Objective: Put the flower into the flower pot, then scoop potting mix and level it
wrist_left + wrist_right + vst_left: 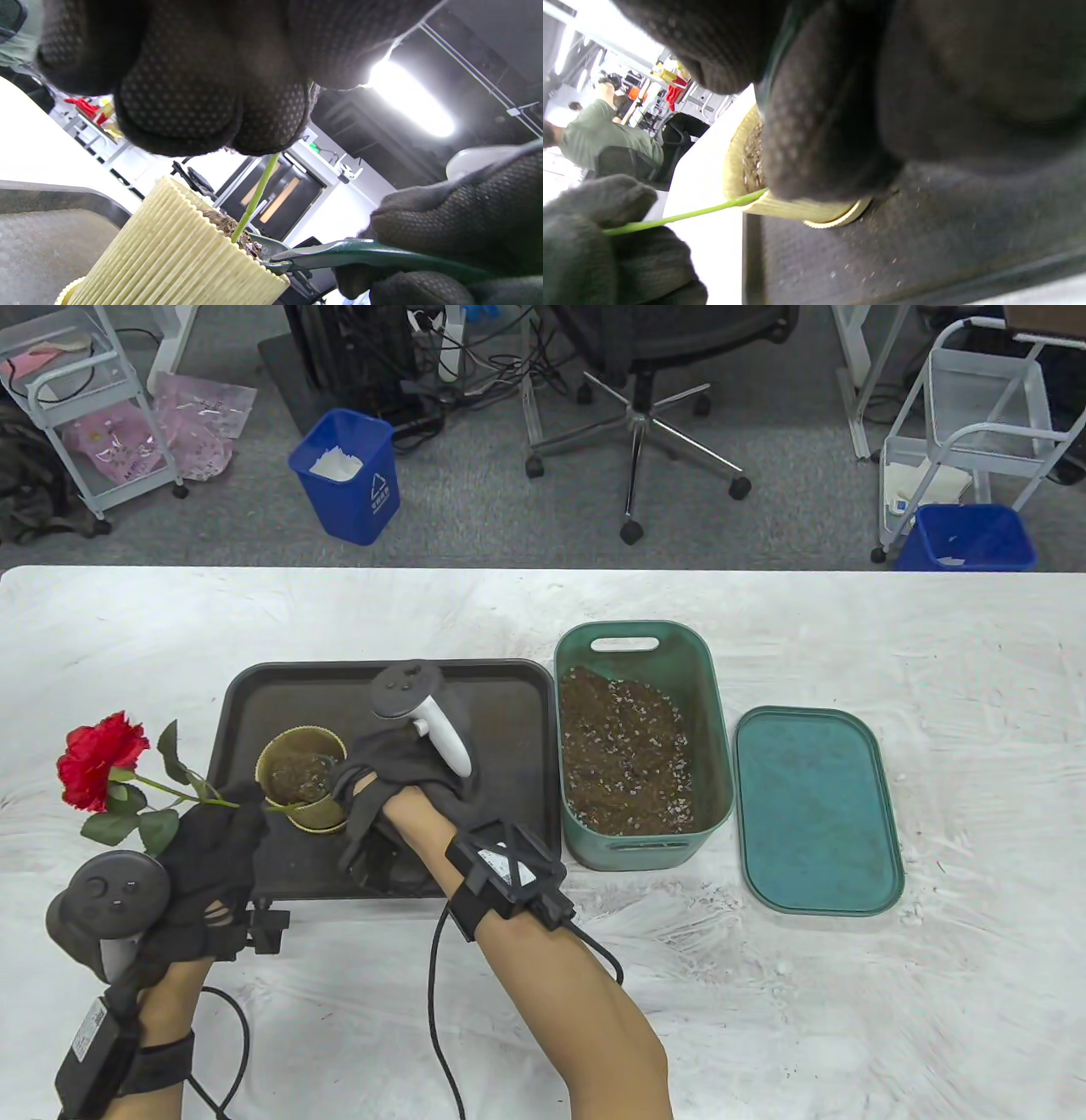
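Observation:
A red rose (pixel 102 759) leans out to the left, its green stem (pixel 174 791) running into the ribbed yellow flower pot (pixel 301 780) on the dark tray (pixel 475 704). My left hand (pixel 221 836) pinches the stem (pixel 256 195) just left of the pot (pixel 169 258). My right hand (pixel 373 802) sits at the pot's right rim and grips a green scoop (pixel 360 254), whose tip lies on the soil inside. The table view hides the scoop under the glove. In the right wrist view the stem (pixel 683 216) enters the pot (pixel 740 161).
A green bin (pixel 717 746) of potting mix (pixel 624 751) stands right of the tray, with its lid (pixel 814 810) flat on the table further right. A white cloth covers the table. A person in green sits in the background (pixel 606 140).

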Demonstrator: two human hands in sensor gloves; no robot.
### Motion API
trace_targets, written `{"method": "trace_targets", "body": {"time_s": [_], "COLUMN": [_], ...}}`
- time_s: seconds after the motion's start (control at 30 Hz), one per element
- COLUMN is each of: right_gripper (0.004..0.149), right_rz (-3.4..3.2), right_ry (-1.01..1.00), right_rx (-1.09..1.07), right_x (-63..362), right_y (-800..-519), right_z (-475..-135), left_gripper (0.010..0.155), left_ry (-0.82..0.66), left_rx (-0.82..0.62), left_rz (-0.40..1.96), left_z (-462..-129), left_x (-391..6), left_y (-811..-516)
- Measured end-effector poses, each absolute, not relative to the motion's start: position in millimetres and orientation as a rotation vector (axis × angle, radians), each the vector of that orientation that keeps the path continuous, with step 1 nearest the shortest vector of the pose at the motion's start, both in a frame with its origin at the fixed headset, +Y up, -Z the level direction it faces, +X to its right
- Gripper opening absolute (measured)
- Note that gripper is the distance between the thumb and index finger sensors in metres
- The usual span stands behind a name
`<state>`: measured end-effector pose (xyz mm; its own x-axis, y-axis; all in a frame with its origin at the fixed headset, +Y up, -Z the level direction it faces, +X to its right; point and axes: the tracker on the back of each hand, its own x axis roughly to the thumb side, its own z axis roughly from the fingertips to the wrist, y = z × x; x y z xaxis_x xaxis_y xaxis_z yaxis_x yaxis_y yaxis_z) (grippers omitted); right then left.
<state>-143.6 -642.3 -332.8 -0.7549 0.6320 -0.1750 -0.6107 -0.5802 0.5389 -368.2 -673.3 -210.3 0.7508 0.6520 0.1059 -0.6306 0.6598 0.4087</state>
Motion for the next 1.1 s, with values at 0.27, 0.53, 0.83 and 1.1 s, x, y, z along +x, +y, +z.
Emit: {"method": "trace_targets", "body": {"time_s": [0.27,0.53,0.83,1.1], "right_gripper": [0.049,0.05,0.051,0.05], "right_rz": [2.773,3.24,3.233,3.019], "right_ry": [0.537,0.106,0.001,-0.064], "right_rx": [0.262,0.634,0.574,0.197], "right_x": [-181,-218,-189,-80], "right_y": [-614,-603,-574,-520], "right_z": [-322,-283,-271,-281], "left_gripper": [0.046,0.046,0.046,0.046], "left_ry": [0.056,0.06,0.068,0.068], "left_rx": [0.446,0.445,0.444,0.447], "left_rz": [0.727,0.732,0.739,0.733], "left_z": [-210,-210,-210,-210], "left_x": [-369,-369,-370,-370], "left_y": [-673,-673,-673,-673]}}
